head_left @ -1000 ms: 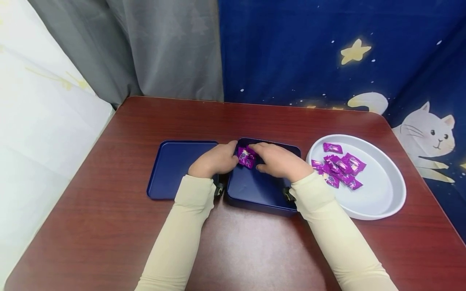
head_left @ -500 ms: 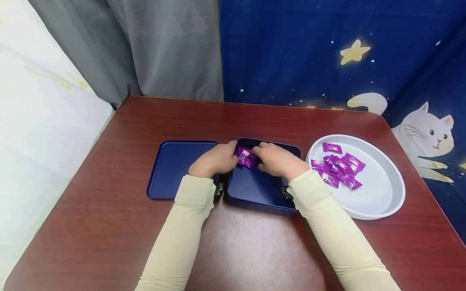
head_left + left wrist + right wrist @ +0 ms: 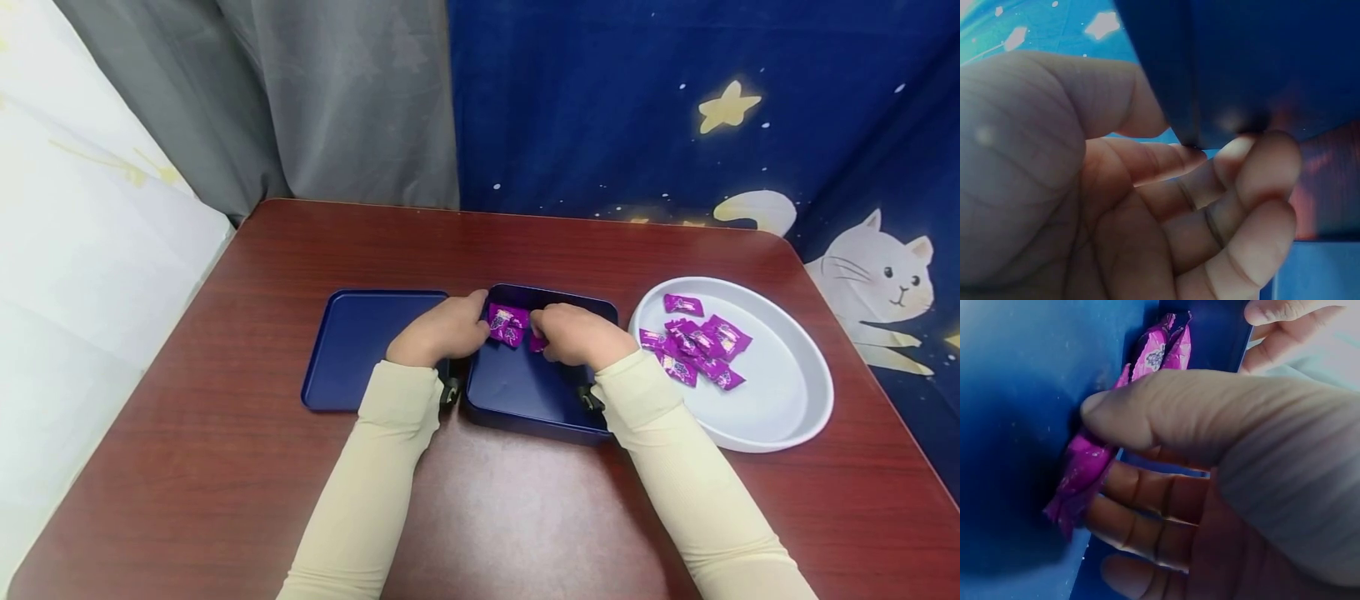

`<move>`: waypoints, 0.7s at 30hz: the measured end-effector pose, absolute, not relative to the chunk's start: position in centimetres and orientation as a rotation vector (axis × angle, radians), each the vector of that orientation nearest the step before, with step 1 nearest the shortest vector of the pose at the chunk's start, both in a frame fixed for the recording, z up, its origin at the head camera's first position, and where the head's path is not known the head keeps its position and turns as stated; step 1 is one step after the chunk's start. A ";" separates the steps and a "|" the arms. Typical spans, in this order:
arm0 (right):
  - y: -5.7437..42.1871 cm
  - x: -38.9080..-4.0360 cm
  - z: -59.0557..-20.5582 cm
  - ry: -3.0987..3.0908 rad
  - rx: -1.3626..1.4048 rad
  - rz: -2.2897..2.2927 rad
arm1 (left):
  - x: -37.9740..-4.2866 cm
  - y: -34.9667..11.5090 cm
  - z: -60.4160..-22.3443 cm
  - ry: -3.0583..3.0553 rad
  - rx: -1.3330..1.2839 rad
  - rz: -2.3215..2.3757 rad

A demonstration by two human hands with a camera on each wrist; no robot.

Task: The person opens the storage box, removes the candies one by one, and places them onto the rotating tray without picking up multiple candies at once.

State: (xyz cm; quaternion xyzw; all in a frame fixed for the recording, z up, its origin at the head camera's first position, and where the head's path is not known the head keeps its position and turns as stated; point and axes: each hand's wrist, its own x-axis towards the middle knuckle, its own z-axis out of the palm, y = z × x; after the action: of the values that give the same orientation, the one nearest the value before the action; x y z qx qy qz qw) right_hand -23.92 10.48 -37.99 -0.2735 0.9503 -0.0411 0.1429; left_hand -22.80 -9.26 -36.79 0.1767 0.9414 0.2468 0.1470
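A dark blue rectangular box [image 3: 525, 387] stands on the table in the head view. My left hand [image 3: 442, 330] grips its left wall near the far corner; in the left wrist view the thumb and fingers [image 3: 1266, 165] are bent about the box edge. Inside, my right hand [image 3: 577, 335] pinches a purple wrapped candy [image 3: 1085, 465] between thumb and fingers, low over the box floor. Its far end lies close to other purple candies [image 3: 507, 323], which rest against the left wall at the far corner. The right hand partly covers the held candy in the head view.
Left of the box lies a flat blue lid [image 3: 360, 350], partly under the left arm. A round white tray [image 3: 791, 396] with several purple candies [image 3: 701, 346] stands at the right, beside the right forearm. Curtains [image 3: 360, 108] hang behind the table [image 3: 360, 250].
My right hand has drawn slightly right, away from the candies in the corner, and a candy now shows at its fingertips. The left hand stays on the box wall.
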 end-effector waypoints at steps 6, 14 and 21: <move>10.5 -23.9 -38.0 2.696 -0.741 -0.142 | -22.9 -9.4 -36.8 2.706 0.516 0.717; 10.6 -23.8 -38.0 2.695 -0.690 -0.173 | -22.9 -9.4 -36.9 2.711 0.496 0.711; 11.0 -23.3 -37.7 2.697 -0.660 -0.205 | -22.9 -9.3 -37.0 2.703 0.491 0.718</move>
State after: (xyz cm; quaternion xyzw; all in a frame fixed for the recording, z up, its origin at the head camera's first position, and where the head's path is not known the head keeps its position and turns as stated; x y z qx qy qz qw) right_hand -23.33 10.96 -37.73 -0.2333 0.9533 -0.0726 0.1777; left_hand -22.88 -9.31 -36.98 0.1711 0.9410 0.2500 0.1505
